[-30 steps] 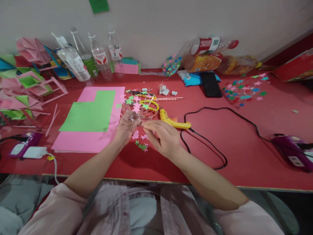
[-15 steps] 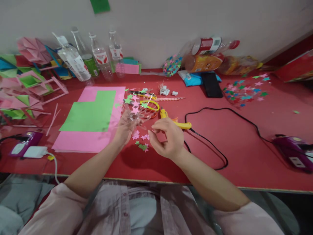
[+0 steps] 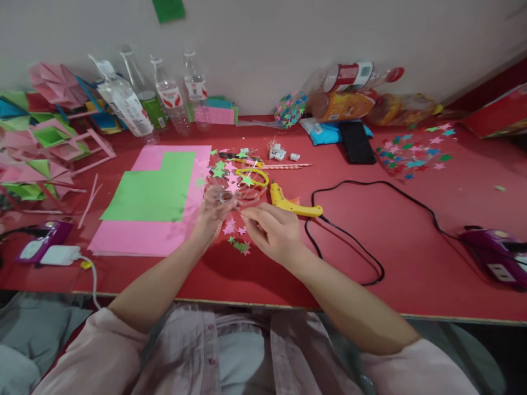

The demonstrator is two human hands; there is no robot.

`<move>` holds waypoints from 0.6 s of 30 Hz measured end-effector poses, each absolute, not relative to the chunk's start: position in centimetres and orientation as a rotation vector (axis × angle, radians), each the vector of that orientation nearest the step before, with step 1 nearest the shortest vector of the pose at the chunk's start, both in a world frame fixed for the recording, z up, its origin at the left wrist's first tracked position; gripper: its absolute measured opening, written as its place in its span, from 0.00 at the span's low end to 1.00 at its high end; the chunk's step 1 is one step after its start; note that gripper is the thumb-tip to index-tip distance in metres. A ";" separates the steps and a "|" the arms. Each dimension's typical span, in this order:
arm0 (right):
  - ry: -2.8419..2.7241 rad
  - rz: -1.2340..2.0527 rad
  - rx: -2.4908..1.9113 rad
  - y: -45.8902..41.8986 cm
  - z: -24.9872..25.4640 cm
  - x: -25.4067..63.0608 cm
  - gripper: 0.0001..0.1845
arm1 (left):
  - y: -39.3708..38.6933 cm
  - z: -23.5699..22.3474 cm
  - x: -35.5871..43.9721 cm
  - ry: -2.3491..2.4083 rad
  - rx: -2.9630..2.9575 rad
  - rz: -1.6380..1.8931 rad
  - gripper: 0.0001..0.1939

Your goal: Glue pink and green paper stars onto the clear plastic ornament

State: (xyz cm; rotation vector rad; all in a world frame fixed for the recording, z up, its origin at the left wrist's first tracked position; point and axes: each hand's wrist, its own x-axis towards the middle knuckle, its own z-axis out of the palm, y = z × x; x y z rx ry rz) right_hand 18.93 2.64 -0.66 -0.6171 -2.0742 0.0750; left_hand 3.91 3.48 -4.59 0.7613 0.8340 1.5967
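Observation:
My left hand point(image 3: 212, 215) grips the neck of a clear plastic bottle piece point(image 3: 233, 184) that lies on the red table point(image 3: 395, 258) and has pink and green paper stars stuck on it. My right hand point(image 3: 274, 233) is beside it, fingers curled and pressed together just above a small heap of loose paper stars point(image 3: 237, 237); what the fingertips pinch is too small to make out. A yellow glue gun point(image 3: 293, 202) lies right behind my right hand, its black cord point(image 3: 362, 241) running to the right.
Pink and green paper sheets point(image 3: 152, 197) lie left of my hands. Yellow-handled scissors point(image 3: 252, 171), plastic bottles point(image 3: 164, 96), a black phone point(image 3: 356, 141), scattered stars point(image 3: 411, 151), folded paper shapes point(image 3: 45, 137) and purple devices point(image 3: 492, 253) sit around the table.
My right hand lifted away from the bottle piece with fingers curled, then came back down and left toward the loose stars. My left hand kept its hold on the bottle piece.

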 end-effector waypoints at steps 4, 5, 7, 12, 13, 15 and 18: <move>-2.050 0.021 -0.619 2.6 -0.6 19.1 0.06 | 3.5 -4.7 3.9 0.843 0.678 1.631 0.19; -2.044 0.017 -0.625 2.7 -0.6 19.1 0.06 | 3.5 -4.7 3.9 0.849 0.665 1.626 0.20; -2.023 0.007 -0.616 2.8 -0.6 19.3 0.06 | 3.4 -4.6 3.9 0.862 0.666 1.604 0.20; -2.001 0.045 -0.635 2.9 -0.2 19.5 0.06 | 3.3 -4.7 4.1 0.881 0.713 1.533 0.19; -2.006 0.052 -0.638 2.9 -0.1 19.5 0.06 | 3.3 -4.7 4.1 0.873 0.714 1.532 0.19; -2.017 0.046 -0.632 2.8 -0.1 19.4 0.06 | 3.4 -4.8 4.0 0.848 0.726 1.539 0.19; -2.038 0.037 -0.644 2.6 -0.3 19.1 0.05 | 3.5 -4.7 3.9 0.840 0.761 1.552 0.17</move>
